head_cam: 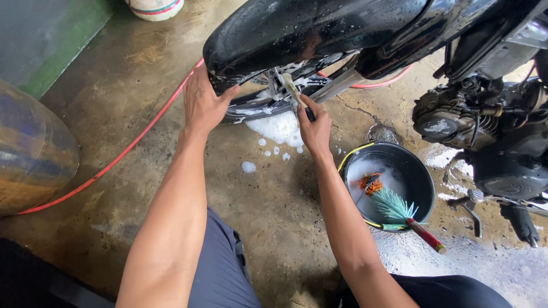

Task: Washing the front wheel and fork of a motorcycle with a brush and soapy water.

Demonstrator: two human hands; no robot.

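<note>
soapy small brush (294, 91) at upper centre, gripped tight in my right hand (315, 128), scrubs the wheel (268, 102); my left hand (202, 105) lies open on the black fender (297, 28); black bucket (419, 171) sits right of centre

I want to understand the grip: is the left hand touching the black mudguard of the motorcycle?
Touching. The head view shows the left hand with its palm and fingers pressed flat against the lower edge of the black mudguard, with no gap between them.
</note>
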